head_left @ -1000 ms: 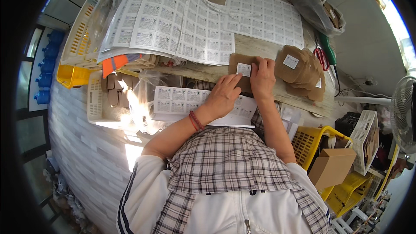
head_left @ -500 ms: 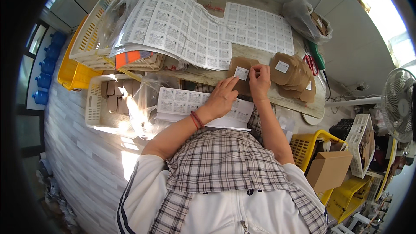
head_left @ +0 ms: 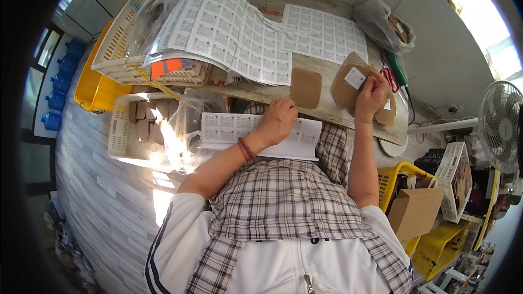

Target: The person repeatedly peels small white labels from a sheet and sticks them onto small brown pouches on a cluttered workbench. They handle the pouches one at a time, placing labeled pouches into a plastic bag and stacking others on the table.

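The right hand (head_left: 371,97) is holding a labelled brown card (head_left: 341,88), its fingers pinching narrowly near the card's right edge, above the right part of the counter (head_left: 328,110). More brown cards (head_left: 384,117) are lying just beside and partly beneath it. The left hand (head_left: 277,123) is hovering over or resting on a narrow label sheet (head_left: 231,123) across the lap, its fingers bending inward; whether they are gripping a label, one cannot tell. A bare brown card (head_left: 306,88) is lying near the counter's front edge, between the hands. Large printed sheets (head_left: 218,27) are spreading behind it, while red-handled scissors (head_left: 389,78) are lying beside a green tool (head_left: 396,69) at the right.
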### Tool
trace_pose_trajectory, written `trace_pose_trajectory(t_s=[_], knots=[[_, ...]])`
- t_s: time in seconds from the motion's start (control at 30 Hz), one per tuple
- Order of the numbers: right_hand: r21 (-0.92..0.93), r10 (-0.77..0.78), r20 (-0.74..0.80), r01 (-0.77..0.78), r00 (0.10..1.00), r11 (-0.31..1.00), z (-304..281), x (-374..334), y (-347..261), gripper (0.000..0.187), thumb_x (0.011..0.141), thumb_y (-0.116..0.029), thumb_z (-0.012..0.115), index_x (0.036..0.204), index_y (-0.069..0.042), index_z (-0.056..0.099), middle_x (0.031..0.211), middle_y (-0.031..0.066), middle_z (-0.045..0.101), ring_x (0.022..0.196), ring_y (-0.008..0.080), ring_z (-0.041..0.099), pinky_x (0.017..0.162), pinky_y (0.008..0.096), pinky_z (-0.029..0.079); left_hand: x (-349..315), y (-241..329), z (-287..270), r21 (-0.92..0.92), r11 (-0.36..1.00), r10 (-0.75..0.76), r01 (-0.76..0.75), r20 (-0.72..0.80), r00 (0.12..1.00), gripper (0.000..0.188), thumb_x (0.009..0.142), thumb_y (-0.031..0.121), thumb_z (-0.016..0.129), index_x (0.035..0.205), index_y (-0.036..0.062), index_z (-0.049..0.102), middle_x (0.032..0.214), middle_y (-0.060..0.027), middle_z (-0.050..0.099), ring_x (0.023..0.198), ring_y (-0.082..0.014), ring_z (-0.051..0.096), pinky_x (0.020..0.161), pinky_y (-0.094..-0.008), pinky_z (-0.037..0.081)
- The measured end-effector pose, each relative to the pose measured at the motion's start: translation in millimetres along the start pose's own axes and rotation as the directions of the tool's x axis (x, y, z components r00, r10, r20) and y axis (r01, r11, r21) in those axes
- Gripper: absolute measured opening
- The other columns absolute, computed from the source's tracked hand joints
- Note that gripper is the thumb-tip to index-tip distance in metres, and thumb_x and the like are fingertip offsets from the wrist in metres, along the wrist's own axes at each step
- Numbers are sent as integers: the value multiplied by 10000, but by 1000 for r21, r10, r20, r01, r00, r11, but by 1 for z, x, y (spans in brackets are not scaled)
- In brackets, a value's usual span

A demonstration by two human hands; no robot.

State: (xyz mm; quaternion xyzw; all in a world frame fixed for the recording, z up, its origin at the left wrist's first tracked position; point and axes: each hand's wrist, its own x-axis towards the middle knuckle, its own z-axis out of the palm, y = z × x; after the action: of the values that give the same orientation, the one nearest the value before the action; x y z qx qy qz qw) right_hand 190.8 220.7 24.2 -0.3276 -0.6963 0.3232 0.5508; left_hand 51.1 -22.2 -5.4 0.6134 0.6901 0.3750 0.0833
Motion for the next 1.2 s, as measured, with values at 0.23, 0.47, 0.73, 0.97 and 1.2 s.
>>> trace_pose_trajectory(t_s=[0.23, 0.47, 0.73, 0.97, 1.2], knots=[[-497, -410, 308, 512, 859, 700, -25, -1, -45, 212, 833, -82, 698, 1039, -67, 647, 991, 93, 682, 941, 297, 626, 833, 402, 497, 6, 8, 6, -42, 999, 4, -8, -96, 995, 86, 853, 84, 628, 816, 14, 594, 816, -124, 566, 803, -333, 580, 691, -424, 471], [-284, -28, 625, 260, 780, 923, -6, -108, -55, 123, 747, -146, 772, 830, -104, 693, 847, 48, 634, 869, 271, 605, 798, 385, 475, 5, 10, 13, -66, 997, -34, 29, -85, 996, 82, 847, 94, 647, 814, 19, 637, 817, -119, 591, 807, -321, 598, 696, -411, 486], [-256, -48, 565, 231, 824, 939, -8, -122, -47, 116, 726, -86, 752, 802, -86, 665, 836, 58, 624, 812, 279, 604, 706, 385, 489, 6, 8, 12, -131, 991, -39, 35, -30, 999, 105, 857, 120, 638, 848, 20, 669, 827, -124, 620, 817, -322, 613, 722, -412, 498], [-152, -416, 495, 547, 763, 823, -10, -127, -39, 156, 701, 22, 704, 805, -64, 627, 850, 60, 620, 834, 269, 619, 736, 355, 510, 6, -5, -9, -148, 907, -354, 393, 237, 905, 162, 858, 162, 653, 921, 26, 714, 860, -139, 685, 803, -282, 659, 718, -365, 504], [234, -72, 537, -66, 841, 970, -24, -119, -46, 68, 860, 13, 649, 870, -39, 606, 964, 87, 614, 978, 253, 607, 866, 329, 497, 16, -5, -10, -196, 886, -369, 420, 252, 895, 165, 864, 175, 645, 916, 35, 717, 854, -135, 689, 755, -268, 653, 693, -370, 498]])
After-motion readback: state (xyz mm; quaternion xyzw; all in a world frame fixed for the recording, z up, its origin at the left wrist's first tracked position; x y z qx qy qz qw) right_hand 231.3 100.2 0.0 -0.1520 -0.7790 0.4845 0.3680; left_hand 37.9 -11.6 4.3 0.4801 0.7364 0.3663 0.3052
